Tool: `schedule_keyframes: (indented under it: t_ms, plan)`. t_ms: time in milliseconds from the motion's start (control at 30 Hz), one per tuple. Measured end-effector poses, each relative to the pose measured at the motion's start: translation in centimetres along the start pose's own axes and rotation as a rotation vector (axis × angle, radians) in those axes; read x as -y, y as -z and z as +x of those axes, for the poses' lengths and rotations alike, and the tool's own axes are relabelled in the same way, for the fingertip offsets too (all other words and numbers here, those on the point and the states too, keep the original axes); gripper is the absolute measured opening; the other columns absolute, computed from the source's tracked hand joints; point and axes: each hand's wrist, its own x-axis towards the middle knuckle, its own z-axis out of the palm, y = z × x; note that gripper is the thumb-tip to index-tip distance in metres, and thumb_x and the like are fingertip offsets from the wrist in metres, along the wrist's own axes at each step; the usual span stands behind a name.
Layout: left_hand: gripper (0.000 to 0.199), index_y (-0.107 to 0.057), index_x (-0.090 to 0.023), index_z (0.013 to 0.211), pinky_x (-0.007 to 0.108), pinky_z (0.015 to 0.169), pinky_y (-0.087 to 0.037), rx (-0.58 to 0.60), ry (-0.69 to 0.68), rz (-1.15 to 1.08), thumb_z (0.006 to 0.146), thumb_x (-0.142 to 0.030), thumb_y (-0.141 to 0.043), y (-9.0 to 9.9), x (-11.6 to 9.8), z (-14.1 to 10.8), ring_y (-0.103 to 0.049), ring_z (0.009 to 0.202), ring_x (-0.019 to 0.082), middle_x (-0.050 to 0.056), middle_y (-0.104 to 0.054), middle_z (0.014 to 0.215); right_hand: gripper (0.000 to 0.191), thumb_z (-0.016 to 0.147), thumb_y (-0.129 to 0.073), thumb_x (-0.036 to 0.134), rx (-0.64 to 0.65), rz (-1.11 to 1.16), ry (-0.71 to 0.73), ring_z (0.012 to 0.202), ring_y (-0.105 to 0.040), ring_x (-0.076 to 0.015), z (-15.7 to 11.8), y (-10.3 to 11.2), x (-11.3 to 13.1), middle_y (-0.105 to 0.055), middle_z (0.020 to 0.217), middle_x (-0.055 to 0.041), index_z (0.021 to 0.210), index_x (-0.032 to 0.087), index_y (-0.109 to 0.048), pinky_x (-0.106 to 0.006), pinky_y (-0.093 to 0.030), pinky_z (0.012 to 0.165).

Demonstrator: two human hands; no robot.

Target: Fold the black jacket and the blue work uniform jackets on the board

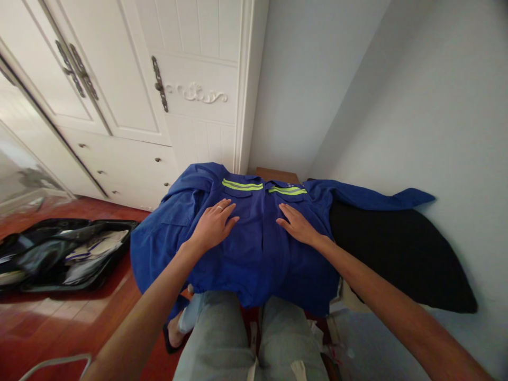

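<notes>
A blue work jacket (254, 259) with yellow-green and silver stripes across the chest lies spread out in front of my legs. Its front faces up, and one sleeve stretches off to the right toward the wall. My left hand (214, 223) rests flat on the left chest area, below the stripe, fingers extended and a ring on one of them. On the other side of the front opening, my right hand (298, 224) lies flat with its fingers stretched out. Neither hand grips the cloth. What supports the jacket is mostly hidden beneath it.
A black cloth-like surface (397, 254) extends to the right beside the wall (436, 132). White wardrobe doors (198, 42) stand at the back left. An open suitcase (79, 259) with clothes lies on the red wooden floor (51, 333). A white cable (59, 361) is at lower left.
</notes>
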Motion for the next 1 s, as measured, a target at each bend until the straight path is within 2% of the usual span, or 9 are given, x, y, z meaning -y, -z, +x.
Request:
schedule_keyframes:
  t_ms: [133,267,367,467,533,600,767,867,1000]
  plan:
    - [0.062,-0.042,-0.015,0.147,0.050,0.117,-0.027,0.214,-0.051,0.016,0.098,-0.053,-0.037,-3.7,-2.0,4.5,-0.023,0.148,0.031,0.015,-0.037,0.155,0.072,0.097,-0.033,0.063,0.001,0.008,-0.010,0.145,-0.032,-0.0279,3.4,-1.5,1.9,-0.038,0.154,-0.0172,0.149,0.014,-0.039,-0.049,-0.026,0.119]
    - [0.064,-0.037,-0.016,0.150,0.055,0.118,-0.018,0.315,-0.078,0.026,0.098,-0.052,-0.034,-6.8,-3.5,5.2,-0.023,0.148,0.032,0.016,-0.031,0.158,0.066,0.098,-0.036,0.056,0.130,-0.102,-0.040,0.146,-0.027,-0.0307,4.4,-3.5,2.2,-0.035,0.155,-0.0182,0.148,0.013,-0.042,-0.053,-0.022,0.119]
    - [0.064,-0.045,-0.018,0.146,0.054,0.116,-0.024,0.313,-0.089,0.005,0.095,-0.057,-0.037,-6.5,-3.4,5.4,-0.030,0.145,0.033,0.016,-0.037,0.155,0.065,0.098,-0.036,0.057,0.150,-0.024,-0.036,0.145,-0.030,-0.0298,4.1,-3.6,1.5,-0.038,0.153,-0.0174,0.145,0.014,-0.046,-0.052,-0.024,0.118]
    - [0.057,-0.065,-0.020,0.123,0.048,0.103,-0.042,0.372,-0.103,-0.028,0.093,-0.060,-0.038,-5.0,-2.8,7.5,-0.053,0.127,0.034,0.015,-0.059,0.136,0.060,0.098,-0.037,0.055,0.062,0.130,-0.089,0.138,-0.043,-0.0276,5.1,-2.6,1.1,-0.049,0.146,-0.0174,0.140,0.015,-0.051,-0.047,-0.033,0.114]
    - [0.047,-0.070,-0.019,0.111,0.043,0.096,-0.047,0.350,-0.077,-0.045,0.095,-0.051,-0.039,-4.4,-2.4,10.0,-0.061,0.115,0.031,0.015,-0.068,0.120,0.055,0.098,-0.039,0.052,-0.038,0.163,-0.156,0.128,-0.054,-0.0260,6.8,-1.7,1.1,-0.057,0.137,-0.0165,0.135,0.014,-0.054,-0.042,-0.041,0.107]
    - [0.037,-0.067,-0.017,0.114,0.040,0.097,-0.047,0.276,-0.034,-0.051,0.095,-0.037,-0.042,-4.7,-2.0,12.8,-0.061,0.115,0.029,0.014,-0.067,0.119,0.050,0.098,-0.041,0.049,-0.102,0.122,-0.238,0.116,-0.061,-0.0244,9.2,-1.0,1.0,-0.064,0.126,-0.0148,0.132,0.014,-0.055,-0.037,-0.046,0.099]
    - [0.038,-0.059,-0.016,0.126,0.037,0.100,-0.045,0.194,0.059,-0.072,0.092,-0.020,-0.043,-7.4,-0.9,18.6,-0.056,0.122,0.025,0.014,-0.060,0.133,0.041,0.095,-0.048,0.022,-0.052,-0.130,-0.379,0.114,-0.060,-0.0263,14.5,-0.2,-1.1,-0.063,0.123,-0.0180,0.134,0.011,-0.052,-0.035,-0.044,0.097]
    - [0.035,-0.062,-0.017,0.122,0.034,0.097,-0.046,0.209,0.105,-0.115,0.090,-0.023,-0.050,-9.4,0.0,20.9,-0.061,0.116,0.024,0.013,-0.064,0.127,0.049,0.091,-0.046,0.009,0.017,-0.230,-0.271,0.119,-0.056,-0.0260,16.1,-0.1,-3.1,-0.057,0.129,-0.0168,0.139,0.017,-0.050,-0.034,-0.042,0.098]
    - [0.033,-0.066,-0.015,0.117,0.033,0.093,-0.048,0.175,0.263,-0.176,0.093,-0.025,-0.047,-11.7,1.4,23.1,-0.065,0.109,0.025,0.014,-0.070,0.116,0.043,0.092,-0.048,0.012,0.106,-0.302,-0.111,0.109,-0.060,-0.0219,17.1,-0.3,-5.3,-0.057,0.127,-0.0099,0.131,0.025,-0.059,-0.030,-0.046,0.091]
